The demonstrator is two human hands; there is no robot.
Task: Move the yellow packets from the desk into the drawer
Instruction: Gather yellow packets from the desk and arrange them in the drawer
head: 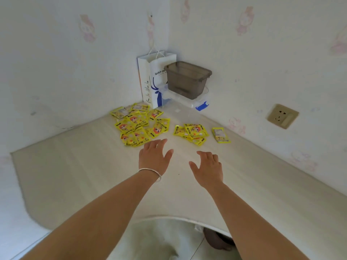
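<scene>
Both forearms reach forward over the pale bench (75, 175), palms down. Left hand (153, 156), with a thin silver bangle (150, 172) at the wrist, has fingers spread and nearly straight, holding nothing; fingertips sit just short of the nearest packets. Right hand (208, 169) likewise spread and relaxed, holding nothing, hovering near the bench with the fingers slightly bent. Beyond the left hand, a large loose pile of yellow packets (139, 126) lies flat on the bench, overlapping one another. Beyond the right hand, a smaller pile of packets (191, 133) of about 4, and just right of it 1 single packet (221, 135) lying apart near the wall. No drawer in view. Farther back in the corner: a white and blue paper bag (150, 79) stands upright against the wall, and beside it a smoky grey plastic box (185, 79) sits on top of a clear plastic box (193, 102) with blue clips. A wall socket (282, 116) sits on the right wall.
</scene>
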